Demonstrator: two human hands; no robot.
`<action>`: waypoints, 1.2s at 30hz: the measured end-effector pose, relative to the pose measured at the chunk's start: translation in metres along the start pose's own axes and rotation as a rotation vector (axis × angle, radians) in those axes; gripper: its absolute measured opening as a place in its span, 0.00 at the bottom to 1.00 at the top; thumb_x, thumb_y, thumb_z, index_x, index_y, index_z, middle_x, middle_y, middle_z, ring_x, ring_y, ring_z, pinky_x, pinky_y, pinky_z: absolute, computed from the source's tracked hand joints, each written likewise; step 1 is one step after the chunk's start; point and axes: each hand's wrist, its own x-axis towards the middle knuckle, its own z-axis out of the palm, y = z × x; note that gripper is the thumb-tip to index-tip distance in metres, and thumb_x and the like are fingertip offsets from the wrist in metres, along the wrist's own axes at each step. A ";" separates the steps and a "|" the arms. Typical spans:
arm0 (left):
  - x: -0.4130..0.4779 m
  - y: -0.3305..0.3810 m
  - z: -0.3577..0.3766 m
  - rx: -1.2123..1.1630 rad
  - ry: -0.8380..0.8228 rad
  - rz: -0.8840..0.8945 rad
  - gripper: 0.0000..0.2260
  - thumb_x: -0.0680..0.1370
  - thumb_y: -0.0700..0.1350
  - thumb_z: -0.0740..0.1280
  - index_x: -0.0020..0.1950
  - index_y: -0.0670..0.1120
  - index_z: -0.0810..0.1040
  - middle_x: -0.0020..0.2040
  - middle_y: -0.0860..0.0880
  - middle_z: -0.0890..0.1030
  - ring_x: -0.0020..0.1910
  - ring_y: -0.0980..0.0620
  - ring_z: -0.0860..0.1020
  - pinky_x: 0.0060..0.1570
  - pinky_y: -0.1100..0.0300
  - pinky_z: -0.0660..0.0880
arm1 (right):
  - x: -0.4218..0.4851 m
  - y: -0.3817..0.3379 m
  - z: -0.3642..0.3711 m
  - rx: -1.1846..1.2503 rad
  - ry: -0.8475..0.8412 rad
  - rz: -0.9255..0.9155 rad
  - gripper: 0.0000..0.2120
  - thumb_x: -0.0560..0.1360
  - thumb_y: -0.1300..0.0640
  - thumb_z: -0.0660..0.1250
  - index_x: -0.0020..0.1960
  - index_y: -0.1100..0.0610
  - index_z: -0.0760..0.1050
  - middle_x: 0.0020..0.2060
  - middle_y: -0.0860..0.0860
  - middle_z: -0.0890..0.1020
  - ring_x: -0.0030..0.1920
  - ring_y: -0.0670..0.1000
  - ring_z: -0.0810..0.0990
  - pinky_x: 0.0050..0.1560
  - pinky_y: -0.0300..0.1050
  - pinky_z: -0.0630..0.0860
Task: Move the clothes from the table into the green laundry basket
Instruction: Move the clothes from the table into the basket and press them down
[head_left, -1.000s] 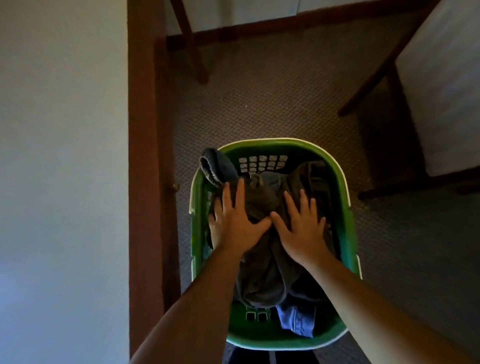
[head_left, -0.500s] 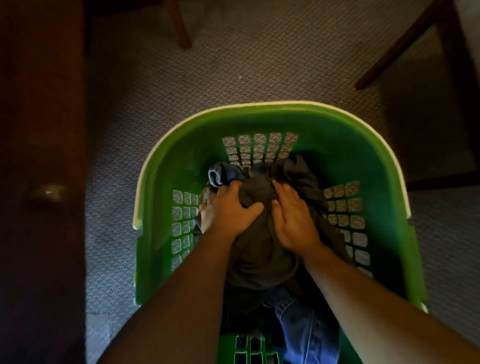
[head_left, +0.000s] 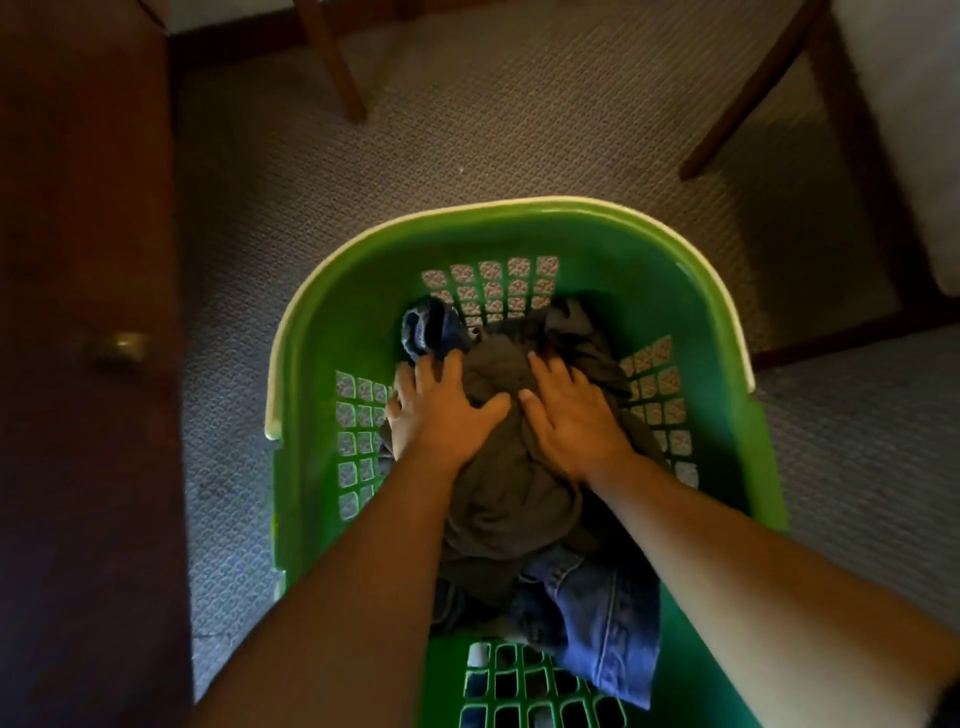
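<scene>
A view from above looks down into a green laundry basket (head_left: 691, 291) standing on grey patterned carpet (head_left: 467, 130). The basket has a pale cream rim and grids of small square holes in its far, left, right and near walls.

Inside lies a heap of clothes. On top is a dark olive-grey garment (head_left: 511, 488), crumpled and filling the middle of the basket. Under it, at the near side, a piece of blue denim (head_left: 608, 623) spills toward the near wall, its stitched seam showing. At the far left of the heap, a rolled dark blue piece of cloth (head_left: 428, 332) sticks up against the far wall.

2 bare forearms reach in from the near edge. The left hand (head_left: 441, 410) rests palm down on the left part of the dark garment, fingers spread and slightly curled over the cloth, with fingertips touching the rolled blue piece. The right hand (head_left: 571, 415) rests palm down on the right part of the same garment, fingers flat and together. The 2 thumbs point toward each other, nearly touching. Neither hand is closed around anything; both lie open, flat on the heap.

To the left stands dark wooden furniture with a small brass knob (head_left: 124, 345). Dark wooden legs (head_left: 337, 67) stand on the carpet at the far side and far right.
</scene>
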 end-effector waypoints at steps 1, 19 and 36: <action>-0.010 0.001 -0.006 0.006 0.017 -0.003 0.41 0.78 0.72 0.61 0.85 0.55 0.53 0.85 0.45 0.52 0.84 0.38 0.49 0.77 0.34 0.56 | -0.009 -0.003 -0.005 -0.018 -0.021 0.002 0.35 0.82 0.37 0.42 0.85 0.50 0.48 0.84 0.53 0.51 0.82 0.62 0.54 0.80 0.62 0.54; -0.188 0.008 0.005 -0.178 -0.012 0.082 0.34 0.84 0.52 0.66 0.86 0.54 0.53 0.86 0.43 0.40 0.85 0.38 0.42 0.81 0.38 0.56 | -0.178 -0.017 -0.069 -0.175 -0.297 -0.127 0.32 0.86 0.41 0.49 0.85 0.52 0.43 0.84 0.49 0.44 0.84 0.53 0.43 0.82 0.57 0.45; -0.209 -0.018 0.030 0.194 0.017 0.255 0.46 0.79 0.50 0.73 0.85 0.60 0.43 0.86 0.43 0.38 0.82 0.29 0.43 0.80 0.34 0.50 | -0.200 -0.006 -0.018 -0.408 -0.147 -0.124 0.54 0.77 0.38 0.70 0.81 0.41 0.29 0.83 0.50 0.35 0.83 0.63 0.37 0.79 0.69 0.46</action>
